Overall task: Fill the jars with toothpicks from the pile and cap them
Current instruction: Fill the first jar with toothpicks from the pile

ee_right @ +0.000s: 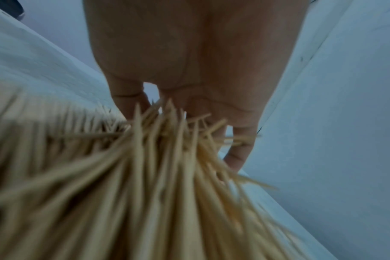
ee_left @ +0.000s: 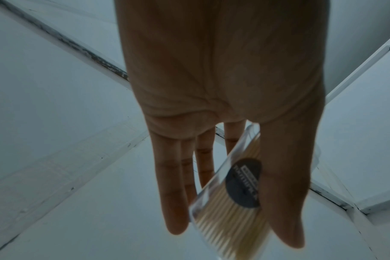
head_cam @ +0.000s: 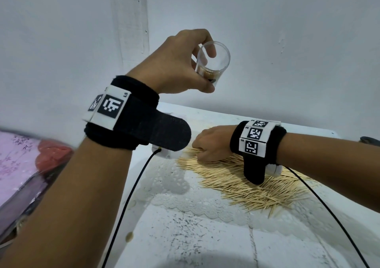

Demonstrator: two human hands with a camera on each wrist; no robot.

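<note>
My left hand (head_cam: pixel 185 62) holds a clear plastic jar (head_cam: pixel 212 62) up in the air in front of the wall, fingers and thumb round its sides. The jar (ee_left: pixel 232 202) has no cap, carries a round black label and has toothpicks in its lower part. On the table lies a wide pile of toothpicks (head_cam: pixel 246 181). My right hand (head_cam: pixel 207 144) is down at the pile's far left end, fingers curled into a bunch of toothpicks (ee_right: pixel 167 137). No cap shows in any view.
The table (head_cam: pixel 185 237) is white with a lace-edged cloth (head_cam: pixel 195 204) under the pile. Pink and red fabric (head_cam: pixel 30 160) lies off its left edge. The wall (head_cam: pixel 287 41) stands close behind. Black cables (head_cam: pixel 127 202) trail from both wrists.
</note>
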